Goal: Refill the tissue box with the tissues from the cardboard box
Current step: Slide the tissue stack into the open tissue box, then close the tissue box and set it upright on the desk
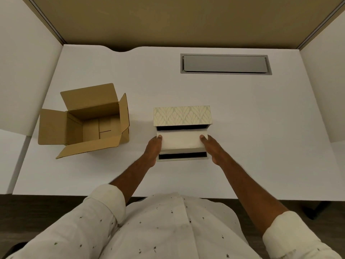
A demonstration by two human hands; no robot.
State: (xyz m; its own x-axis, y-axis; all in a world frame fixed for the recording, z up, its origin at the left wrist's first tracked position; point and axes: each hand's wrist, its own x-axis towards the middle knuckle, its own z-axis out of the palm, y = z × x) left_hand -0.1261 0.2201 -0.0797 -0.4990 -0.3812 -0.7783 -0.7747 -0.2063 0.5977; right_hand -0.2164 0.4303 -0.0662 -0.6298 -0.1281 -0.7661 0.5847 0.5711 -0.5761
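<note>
Both hands are gripping a white tissue stack (180,140) by its short ends, the left hand (153,150) and right hand (211,148) pressing inward, probably to be keeping the sheets squared while they are lowering into the tissue box (182,115), whose patterned lid is standing open behind. The cardboard box (84,121) is sitting well apart to the left, flaps open, apparently empty. Everything is resting on a white desk (242,118) with a grey cable hatch (225,63), enclosed by beige partition panels.
</note>
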